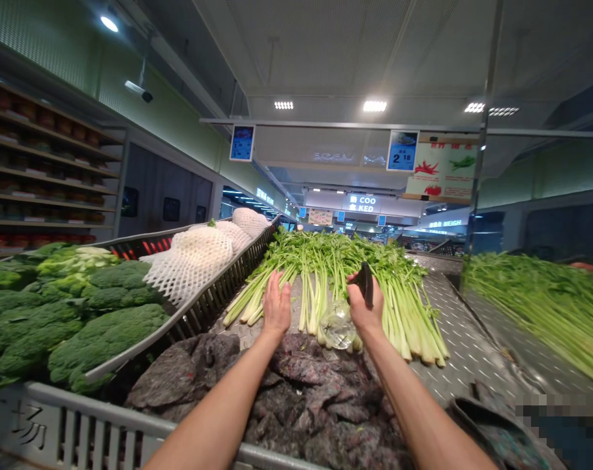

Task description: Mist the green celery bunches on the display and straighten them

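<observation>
My right hand (367,313) is wrapped round a spray bottle (336,325) with a black trigger head and a clear body, tilted over the celery. Fingers stretched out, my left hand (276,305) holds nothing and hovers at the celery's left part; whether it touches the stalks I cannot tell. The celery (398,320) lies in leafy bunches, pale stalk ends toward me, on a patterned metal plate (472,326). Below both hands spreads a crumpled dark grey felt-like cloth (316,411).
Left of the celery, a crate (179,333) holds broccoli (105,326) and, behind it, white vegetables in foam nets (198,254). A mirror panel (535,294) borders the right side. Price signs (402,150) hang above. Something dark and rounded (486,424) lies at lower right.
</observation>
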`<action>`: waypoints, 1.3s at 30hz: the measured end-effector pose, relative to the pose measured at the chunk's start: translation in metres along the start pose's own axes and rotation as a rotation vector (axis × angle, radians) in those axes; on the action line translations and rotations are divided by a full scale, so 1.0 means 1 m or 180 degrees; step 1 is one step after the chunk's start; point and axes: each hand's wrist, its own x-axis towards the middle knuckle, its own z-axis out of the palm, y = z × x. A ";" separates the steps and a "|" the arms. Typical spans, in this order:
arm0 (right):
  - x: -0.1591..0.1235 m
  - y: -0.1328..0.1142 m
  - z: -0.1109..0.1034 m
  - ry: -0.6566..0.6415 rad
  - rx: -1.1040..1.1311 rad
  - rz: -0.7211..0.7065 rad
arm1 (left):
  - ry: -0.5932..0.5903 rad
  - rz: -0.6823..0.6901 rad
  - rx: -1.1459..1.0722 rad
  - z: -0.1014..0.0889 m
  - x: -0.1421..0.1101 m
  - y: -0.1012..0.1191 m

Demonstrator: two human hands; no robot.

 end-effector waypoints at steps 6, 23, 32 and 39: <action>0.001 -0.003 -0.001 -0.0168 -0.0148 0.0058 | 0.0151 -0.0296 -0.0136 -0.011 -0.001 -0.016; 0.013 0.014 -0.042 0.0220 -0.0414 -0.0031 | -0.0189 0.0148 0.0121 -0.006 -0.008 -0.008; 0.010 0.007 -0.040 0.0087 -0.0426 0.0022 | -0.0301 0.0082 0.0158 -0.006 -0.008 -0.009; 0.012 0.012 -0.045 0.0217 -0.0386 0.0188 | -0.0332 0.0093 0.0201 -0.006 -0.007 -0.011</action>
